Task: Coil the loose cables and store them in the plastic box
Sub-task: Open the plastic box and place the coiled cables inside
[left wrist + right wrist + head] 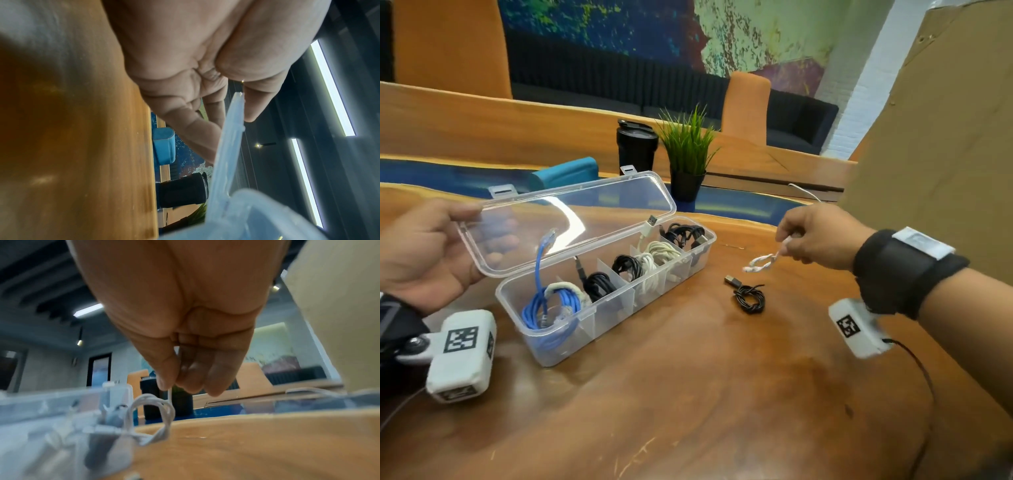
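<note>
Left hand [185, 56] fingertips behind lid [228, 139]

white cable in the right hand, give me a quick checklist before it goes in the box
1. Lid held open by left hand: ok.
2. White cable pinched by right hand, off the table: ok.
3. Cable coiled: ok, small loop.
4. Free compartment in box: cannot tell, all look occupied.
5. Blue cable end sticking up above the rim: not ok.
6. Black cable on the table, not yet stored: not ok.
</note>
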